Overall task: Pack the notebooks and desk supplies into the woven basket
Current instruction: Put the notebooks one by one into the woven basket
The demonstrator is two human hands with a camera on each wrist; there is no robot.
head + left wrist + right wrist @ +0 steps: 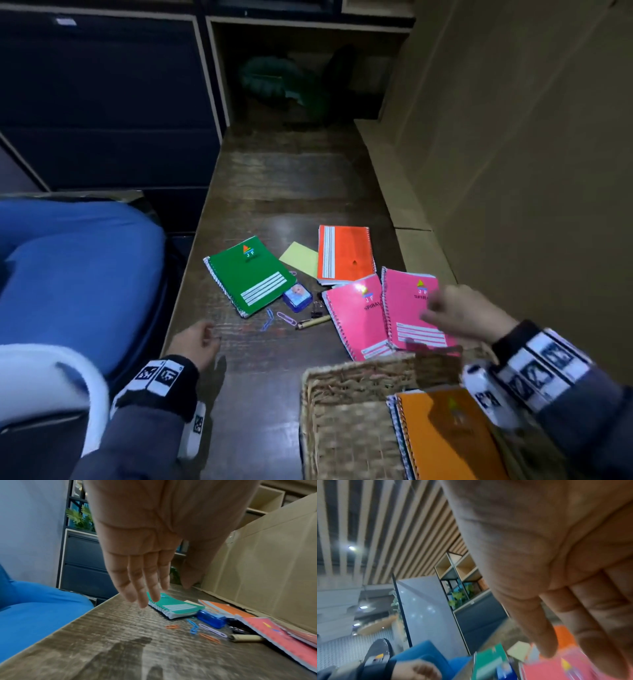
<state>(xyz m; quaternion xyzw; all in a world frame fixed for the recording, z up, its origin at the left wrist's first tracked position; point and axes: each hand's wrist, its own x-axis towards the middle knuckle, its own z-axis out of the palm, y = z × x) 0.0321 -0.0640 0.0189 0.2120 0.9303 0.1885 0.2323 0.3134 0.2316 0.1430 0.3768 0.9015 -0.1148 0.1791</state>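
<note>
Head view over a dark wood-grain tabletop (274,192) that runs away from the viewer as a long narrow strip. The woven basket (346,425) stands at the near right corner; an orange notebook (448,442) lies flat inside it on top of others, spiral edge to the left, long axis running near to far.

Still on the tabletop: a green notebook (251,275) at the left of the group, long axis tilted from far left to near right, spiral along its left edge; an orange-red notebook (344,253) farther back, long axis nearly straight away from the viewer; two pink notebooks, the left one (356,318) overlapped at its right by the right one (409,308), both with spirals to the left and near ends touching the basket rim. A yellow sticky pad (301,258) lies between the green and orange-red covers. A blue stapler-like item (297,297) sits just beside the green notebook's near corner, with black binder clips (317,308), coloured paper clips (279,318) and a tan pen (313,322) lying crosswise nearby.

The right hand (462,317) hovers over the right pink notebook, fingers extended and relaxed, grasping nothing; motion blur hides any contact. The left hand (195,344) rests near the tabletop's left edge; in the wrist view its fingers (137,582) are straight, empty.

A blue chair (75,274) stands to the left.
</note>
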